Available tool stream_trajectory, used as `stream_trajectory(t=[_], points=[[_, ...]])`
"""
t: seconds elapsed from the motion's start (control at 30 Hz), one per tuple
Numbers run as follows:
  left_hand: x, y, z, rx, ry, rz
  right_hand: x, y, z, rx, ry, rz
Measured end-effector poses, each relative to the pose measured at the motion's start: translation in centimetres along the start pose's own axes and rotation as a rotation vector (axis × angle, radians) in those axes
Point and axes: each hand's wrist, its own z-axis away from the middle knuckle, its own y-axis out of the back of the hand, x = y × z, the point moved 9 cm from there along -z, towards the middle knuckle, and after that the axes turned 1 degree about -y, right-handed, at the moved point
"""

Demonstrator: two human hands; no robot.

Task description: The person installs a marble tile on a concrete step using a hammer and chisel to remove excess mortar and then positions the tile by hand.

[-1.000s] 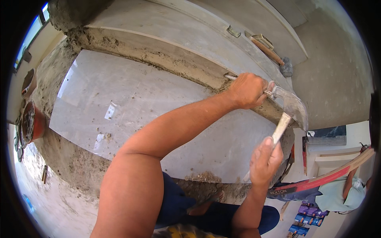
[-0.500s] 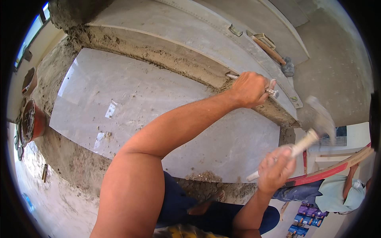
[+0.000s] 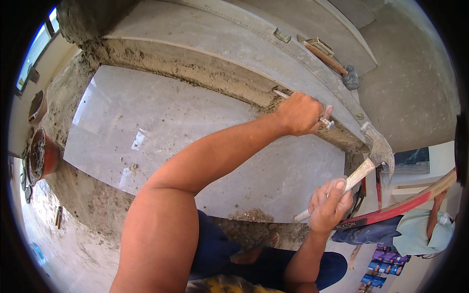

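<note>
"Gripping what, that left hand (image 3: 300,115) out toward two o'clock?"

"A ribbed steel chisel (image 3: 327,122). The fingers are wrapped round its shaft, with the struck head poking out on the three o'clock side of the fist. The other end points toward ten o'clock, at the band of rough mortar (image 3: 195,71) under the step's edge. I can't tell whether the tip touches."

"And the right hand (image 3: 330,206)?"

"That's at four o'clock, fingers closed round the pale handle of a claw hammer (image 3: 360,175). The hammer's head is up at three o'clock, apart from the chisel."

"What lies beneath the arms?"

"A large grey tile (image 3: 264,173), scattered with crumbs of mortar. A heap of grit (image 3: 251,215) sits at its six o'clock edge."

"Anything on the step?"

"A long spirit level (image 3: 320,72), curving from twelve round past two o'clock. Just beside it, at two o'clock, lies a wooden-handled mallet (image 3: 350,78) with a dark head."

"And farther out?"

"A reddish bucket (image 3: 51,152) smeared with mortar at nine o'clock. Toward four o'clock there's a co-worker in a pale green shirt (image 3: 419,233), beside a long red-and-tan carton (image 3: 391,212)."
</note>
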Motion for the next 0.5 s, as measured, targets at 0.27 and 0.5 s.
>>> stream_trajectory(t=[0.27,0.5], points=[[2.0,-3.8,2.0,-0.124,-0.054,0.002,0.9,1.3,1.0,0.073,-0.011,-0.063],[1.1,0.1,0.6,0.050,-0.089,0.016,0.2,1.3,1.3,0.020,0.045,-0.086]])
